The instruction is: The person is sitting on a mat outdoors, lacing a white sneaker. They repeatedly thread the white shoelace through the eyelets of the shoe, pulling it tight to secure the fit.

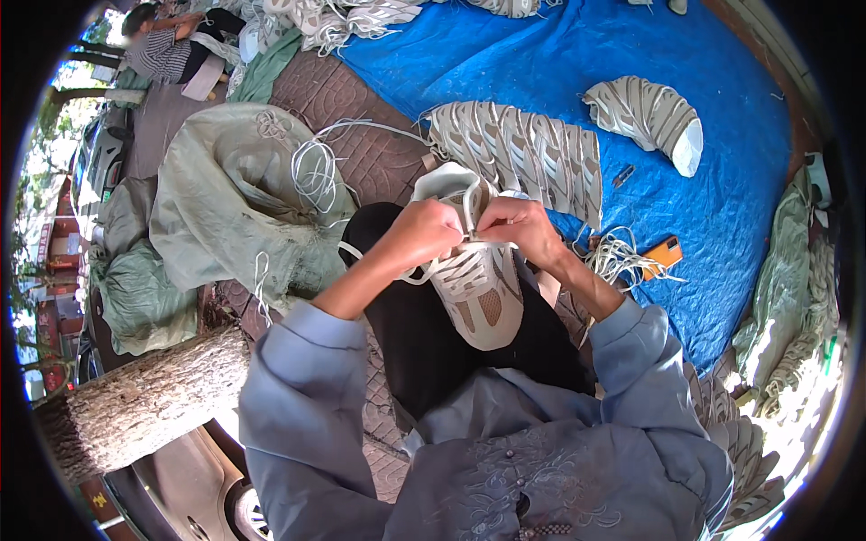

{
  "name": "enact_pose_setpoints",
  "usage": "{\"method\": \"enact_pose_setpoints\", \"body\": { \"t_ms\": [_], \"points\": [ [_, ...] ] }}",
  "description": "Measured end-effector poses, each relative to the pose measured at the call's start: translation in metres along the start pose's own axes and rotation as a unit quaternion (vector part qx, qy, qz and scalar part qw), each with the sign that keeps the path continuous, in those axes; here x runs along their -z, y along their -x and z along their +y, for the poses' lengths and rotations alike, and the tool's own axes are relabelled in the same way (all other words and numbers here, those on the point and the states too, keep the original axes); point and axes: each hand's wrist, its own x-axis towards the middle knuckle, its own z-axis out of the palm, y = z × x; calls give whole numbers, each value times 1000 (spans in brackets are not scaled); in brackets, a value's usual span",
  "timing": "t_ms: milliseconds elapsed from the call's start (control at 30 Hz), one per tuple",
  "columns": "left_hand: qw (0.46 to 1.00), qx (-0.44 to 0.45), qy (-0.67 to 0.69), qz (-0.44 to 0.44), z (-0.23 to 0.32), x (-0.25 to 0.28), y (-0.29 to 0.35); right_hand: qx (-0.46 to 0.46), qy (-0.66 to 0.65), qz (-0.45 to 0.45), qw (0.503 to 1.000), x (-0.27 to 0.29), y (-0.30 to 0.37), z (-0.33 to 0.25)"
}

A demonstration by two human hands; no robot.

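Observation:
A white and beige sneaker upper (492,311) lies across my black-clad lap, toe toward me, its collar standing up at the far end. White shoelace (463,273) crosses its front in several rows, and a loose loop hangs at the left side. My left hand (422,233) is closed at the upper's left lacing edge, pinching the lace; its fingertips are partly hidden. Close beside it, my right hand (521,227) is closed with a pinch on the upper's edge near the top eyelets. The fingertips of both hands nearly meet.
Beyond my hands, a row of nested shoe uppers (519,149) and a smaller curved stack (645,117) lie on a blue tarp (722,243). Loose laces (616,259) lie by an orange phone (663,257). Sacks (225,194), a tree trunk (158,397) and a seated person (167,50) are leftward.

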Motion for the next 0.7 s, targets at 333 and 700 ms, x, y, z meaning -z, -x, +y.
{"method": "enact_pose_setpoints", "body": {
  "t_ms": [333, 700],
  "points": [
    [839, -34, 542, 34, 21, 17, 95, 221, 167, 33, 960, -21, 7, -53],
    [367, -335, 861, 113, -56, 55, 98, 30, -263, 201, 943, 89, -49, -21]
  ]
}}
